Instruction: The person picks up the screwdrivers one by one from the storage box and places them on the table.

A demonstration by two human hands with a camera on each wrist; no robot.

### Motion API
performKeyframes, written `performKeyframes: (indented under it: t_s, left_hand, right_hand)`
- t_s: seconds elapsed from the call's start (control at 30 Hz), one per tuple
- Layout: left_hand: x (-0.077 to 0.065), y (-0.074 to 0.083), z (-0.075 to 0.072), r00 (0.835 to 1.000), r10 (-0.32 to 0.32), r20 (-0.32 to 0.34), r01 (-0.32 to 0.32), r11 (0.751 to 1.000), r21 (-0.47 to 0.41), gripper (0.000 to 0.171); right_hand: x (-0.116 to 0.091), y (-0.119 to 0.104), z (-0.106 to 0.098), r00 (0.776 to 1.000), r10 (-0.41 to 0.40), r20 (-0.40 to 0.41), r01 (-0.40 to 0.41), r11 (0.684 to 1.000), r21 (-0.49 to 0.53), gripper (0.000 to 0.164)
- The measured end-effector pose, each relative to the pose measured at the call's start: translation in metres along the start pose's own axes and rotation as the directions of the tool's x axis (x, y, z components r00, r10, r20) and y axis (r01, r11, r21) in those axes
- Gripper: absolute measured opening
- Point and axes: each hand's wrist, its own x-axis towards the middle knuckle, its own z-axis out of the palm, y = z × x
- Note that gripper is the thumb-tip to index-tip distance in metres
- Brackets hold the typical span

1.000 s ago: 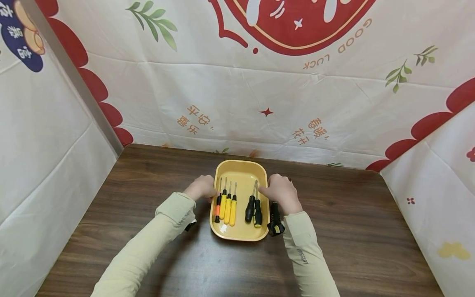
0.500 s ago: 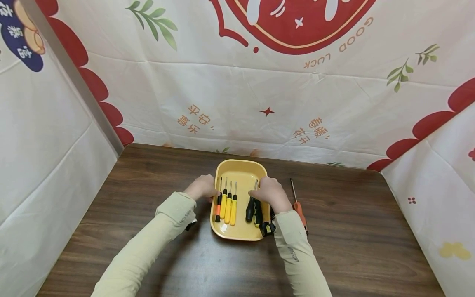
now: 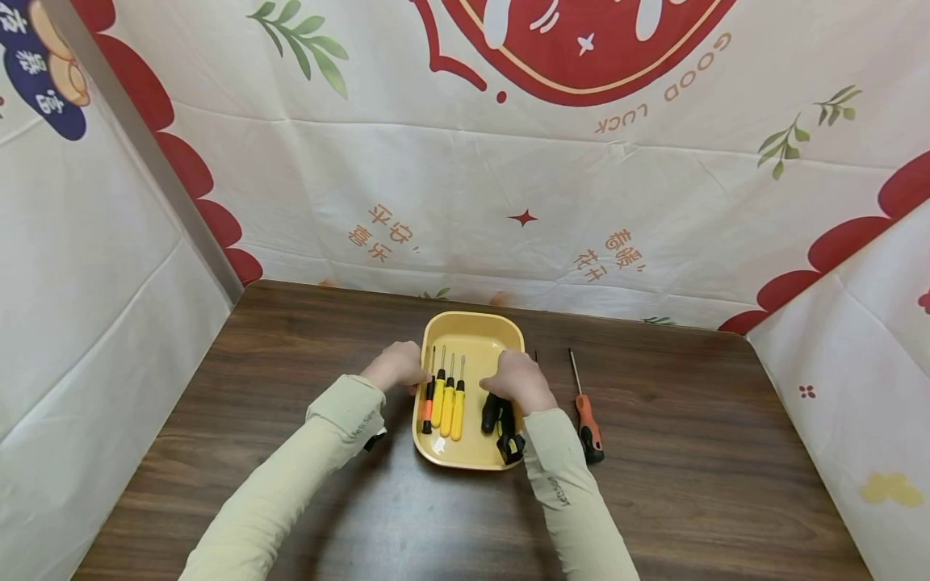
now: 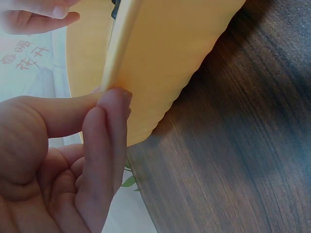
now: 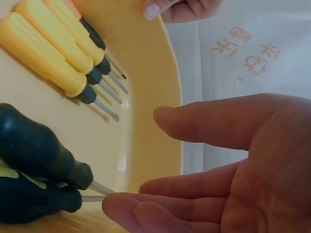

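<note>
My left hand [image 3: 395, 367] pinches the left rim of a yellow tray [image 3: 472, 332] between thumb and fingers; the left wrist view shows this grip close up. Inside the tray at left lie several yellow-handled screwdrivers [image 3: 449, 409] and a thin black-and-orange screwdriver [image 3: 427, 411]. My right hand [image 3: 519, 381] is over the tray's right part, thumb and fingers spread apart. In the right wrist view its fingertips [image 5: 119, 204] are right at the metal shafts of two black-handled screwdrivers [image 5: 36, 148], overlapping their ends.
On the brown table [image 3: 690, 452], right of the tray, lies an orange-and-black screwdriver [image 3: 587, 424]. A dark shaft tip [image 3: 536, 355] shows between it and the tray, the rest hidden behind my right hand. A printed white cloth [image 3: 465, 210] hangs behind the table.
My right hand has moved left from outside the tray's right rim to over the black-handled screwdrivers, uncovering the orange screwdriver on the table. My left hand stays on the rim.
</note>
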Motion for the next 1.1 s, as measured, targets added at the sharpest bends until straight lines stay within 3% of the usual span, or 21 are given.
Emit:
performKeyframes:
  t_s: [0.5, 0.9, 1.1]
  left_hand:
    - [0.002, 0.001, 0.0, 1.0, 0.001, -0.004, -0.001, 1.0, 0.018, 0.023]
    - [0.003, 0.001, 0.001, 1.0, 0.003, 0.001, -0.003, 1.0, 0.002, 0.02]
    - [0.003, 0.0, 0.001, 1.0, 0.005, -0.004, -0.005, 1.0, 0.009, 0.021]
  right_hand:
    - [0.009, 0.002, 0.014, 0.993, 0.026, 0.111, -0.029, 0.999, 0.027, 0.032]
    - [0.015, 0.005, 0.021, 0.988, 0.037, 0.152, -0.041, 0.999, 0.024, 0.034]
    - [0.02, 0.003, 0.021, 0.979, 0.076, 0.187, -0.081, 0.996, 0.023, 0.025]
